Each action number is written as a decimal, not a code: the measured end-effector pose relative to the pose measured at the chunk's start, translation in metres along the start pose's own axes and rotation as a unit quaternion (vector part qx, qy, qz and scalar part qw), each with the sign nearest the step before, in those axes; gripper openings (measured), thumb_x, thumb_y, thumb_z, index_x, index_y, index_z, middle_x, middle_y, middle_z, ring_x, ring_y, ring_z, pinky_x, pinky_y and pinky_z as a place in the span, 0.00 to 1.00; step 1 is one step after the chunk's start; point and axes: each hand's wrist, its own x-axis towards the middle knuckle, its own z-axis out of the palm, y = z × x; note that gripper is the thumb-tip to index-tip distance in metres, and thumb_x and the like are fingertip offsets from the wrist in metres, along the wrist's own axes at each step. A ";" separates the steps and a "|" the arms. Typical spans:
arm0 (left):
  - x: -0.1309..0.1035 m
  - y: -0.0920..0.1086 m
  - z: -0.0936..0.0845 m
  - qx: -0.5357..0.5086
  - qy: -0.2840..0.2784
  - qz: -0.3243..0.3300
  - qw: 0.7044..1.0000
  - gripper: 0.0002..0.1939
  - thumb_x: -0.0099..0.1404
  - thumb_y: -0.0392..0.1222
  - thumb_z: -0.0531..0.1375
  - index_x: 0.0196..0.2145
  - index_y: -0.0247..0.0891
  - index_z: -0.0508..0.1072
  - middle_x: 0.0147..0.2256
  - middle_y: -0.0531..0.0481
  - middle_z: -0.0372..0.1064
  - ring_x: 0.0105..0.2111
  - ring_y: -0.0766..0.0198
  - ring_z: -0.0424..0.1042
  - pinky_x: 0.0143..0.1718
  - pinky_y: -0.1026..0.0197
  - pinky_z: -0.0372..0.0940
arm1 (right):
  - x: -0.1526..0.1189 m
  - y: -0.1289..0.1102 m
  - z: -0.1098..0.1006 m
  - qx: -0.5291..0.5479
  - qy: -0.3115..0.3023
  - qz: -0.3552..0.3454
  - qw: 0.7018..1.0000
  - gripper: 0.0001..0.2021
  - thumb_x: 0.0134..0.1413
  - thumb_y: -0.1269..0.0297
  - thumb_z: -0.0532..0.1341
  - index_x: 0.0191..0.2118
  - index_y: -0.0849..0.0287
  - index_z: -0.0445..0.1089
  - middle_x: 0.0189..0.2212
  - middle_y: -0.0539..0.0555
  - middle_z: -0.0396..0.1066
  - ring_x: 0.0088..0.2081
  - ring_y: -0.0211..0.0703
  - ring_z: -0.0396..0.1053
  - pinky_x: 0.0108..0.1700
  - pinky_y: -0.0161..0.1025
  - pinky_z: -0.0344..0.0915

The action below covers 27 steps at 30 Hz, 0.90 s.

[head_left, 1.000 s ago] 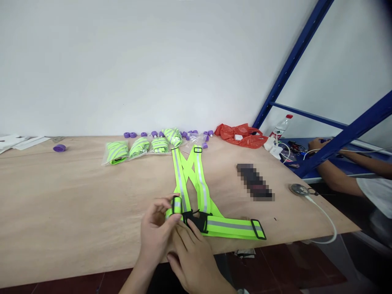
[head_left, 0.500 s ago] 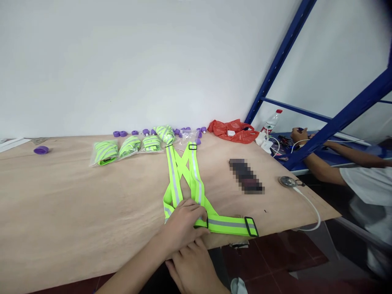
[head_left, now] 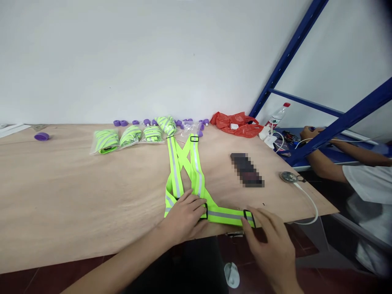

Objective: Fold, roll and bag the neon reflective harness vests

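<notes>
A lime-yellow reflective harness vest (head_left: 198, 175) with grey stripes and black buckles lies on the wooden table, its waist strap (head_left: 226, 215) stretched to the right along the front edge. My left hand (head_left: 183, 214) rests on its lower middle, fingers curled over the webbing beside a black buckle; the thumb is mostly hidden. At the strap's right end, my right hand (head_left: 272, 241) has its thumb and fingers apart around the end buckle (head_left: 249, 218), touching or nearly touching it. Behind the vest are several bagged, folded reflective vests (head_left: 105, 141).
Purple caps (head_left: 123, 123) line the wall, with another purple piece (head_left: 41, 136) at left. A red plastic bag (head_left: 239, 124), a pixelated dark object (head_left: 247, 170) and a round corded device (head_left: 288, 177) lie right. Beyond the blue frame (head_left: 346, 118), another person's hands (head_left: 310, 132) work.
My right hand has moved from beneath my left wrist rightward to the strap's end buckle. My left hand stays on the vest. The view has shifted slightly.
</notes>
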 end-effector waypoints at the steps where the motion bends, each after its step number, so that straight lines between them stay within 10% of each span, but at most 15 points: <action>1: -0.003 0.005 0.000 0.020 0.004 -0.001 1.000 0.10 0.70 0.41 0.58 0.46 0.36 0.76 0.52 0.40 0.74 0.53 0.49 0.71 0.66 0.40 0.52 | 0.000 0.012 -0.001 -0.028 -0.027 0.027 0.999 0.16 0.60 0.59 0.63 0.52 0.55 0.73 0.44 0.62 0.75 0.46 0.60 0.74 0.46 0.54 0.72; 9: -0.028 0.036 0.004 0.110 -0.001 -0.132 0.985 0.25 0.70 0.38 0.56 0.64 0.45 0.64 0.68 0.39 0.53 0.68 0.37 0.49 0.62 0.20 0.26 | 0.002 0.056 -0.001 0.136 -0.272 0.054 0.951 0.24 0.59 0.55 0.63 0.61 0.49 0.68 0.58 0.58 0.70 0.62 0.59 0.66 0.62 0.63 0.63; 17: -0.032 0.031 0.006 0.104 -0.029 -0.129 0.986 0.26 0.74 0.43 0.53 0.68 0.48 0.57 0.71 0.41 0.46 0.68 0.38 0.49 0.61 0.18 0.31 | 0.017 0.065 -0.007 0.289 -0.279 0.195 0.895 0.24 0.50 0.52 0.69 0.52 0.53 0.74 0.51 0.60 0.76 0.56 0.58 0.72 0.56 0.50 0.71; 22: -0.032 0.032 0.006 0.103 -0.034 -0.125 0.986 0.27 0.74 0.42 0.52 0.68 0.47 0.55 0.71 0.40 0.44 0.69 0.39 0.46 0.61 0.18 0.32 | 0.037 0.033 0.008 0.424 -0.183 0.205 0.863 0.23 0.47 0.54 0.72 0.49 0.54 0.75 0.48 0.61 0.77 0.51 0.55 0.75 0.53 0.45 0.73; 27: -0.030 0.033 0.006 0.082 -0.034 -0.132 0.987 0.25 0.73 0.42 0.53 0.66 0.46 0.60 0.70 0.39 0.47 0.69 0.38 0.48 0.60 0.17 0.36 | 0.068 -0.044 0.033 0.545 -0.215 0.160 0.795 0.22 0.49 0.58 0.71 0.50 0.55 0.73 0.46 0.59 0.78 0.47 0.51 0.76 0.49 0.44 0.75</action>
